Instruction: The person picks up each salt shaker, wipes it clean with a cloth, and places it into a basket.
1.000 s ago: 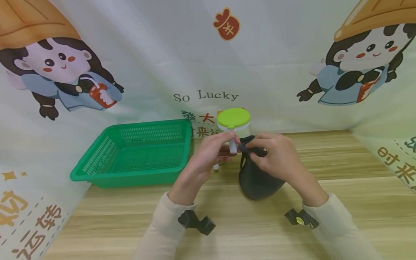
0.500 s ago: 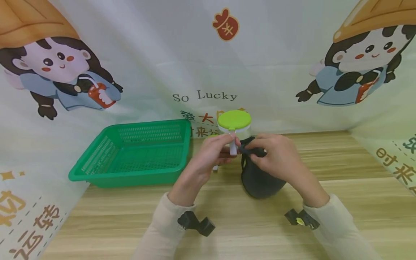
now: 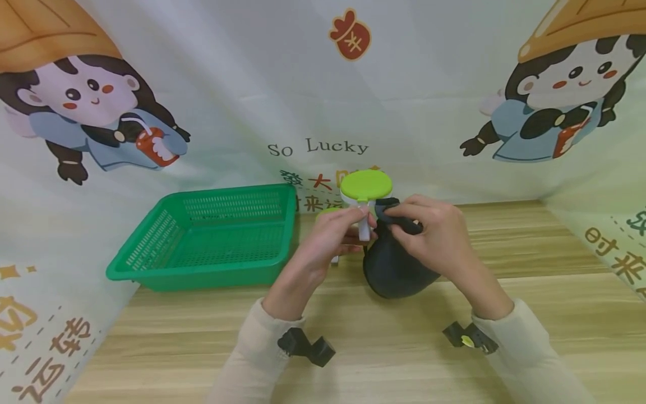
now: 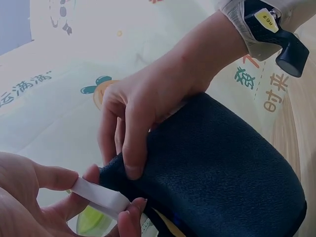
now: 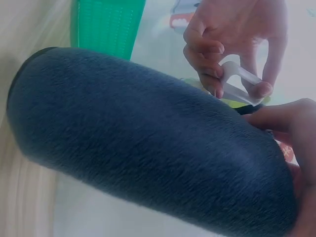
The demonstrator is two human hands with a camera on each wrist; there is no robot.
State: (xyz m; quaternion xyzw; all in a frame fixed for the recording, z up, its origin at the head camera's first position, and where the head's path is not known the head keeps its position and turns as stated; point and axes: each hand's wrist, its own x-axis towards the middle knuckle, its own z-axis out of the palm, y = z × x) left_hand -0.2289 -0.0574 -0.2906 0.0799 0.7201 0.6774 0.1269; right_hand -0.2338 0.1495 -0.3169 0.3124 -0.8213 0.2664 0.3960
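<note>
My left hand (image 3: pixel 325 238) pinches the white handle (image 3: pixel 364 227) of a clear jar with a bright green lid (image 3: pixel 366 185). In the left wrist view that handle (image 4: pixel 101 195) sits between thumb and fingers. My right hand (image 3: pixel 436 230) pinches the rim of a dark blue-grey, fuzzy drawstring-type pouch (image 3: pixel 396 269), which hangs tilted close beside the jar. The right wrist view shows the pouch (image 5: pixel 138 133) long and rounded out. Hands and pouch hide most of the jar's body, and the pouch's inside is out of sight.
A green plastic basket (image 3: pixel 202 235) with perforated sides stands at the left on the wooden table (image 3: pixel 383 359). Behind my left hand, a second green-lidded item (image 3: pixel 329 212) shows in part. A printed curtain (image 3: pixel 429 101) encloses the back and sides.
The pouch's rim has risen nearer the jar, and its body has shifted slightly left and up with my right hand. My left hand keeps the handle, almost in place.
</note>
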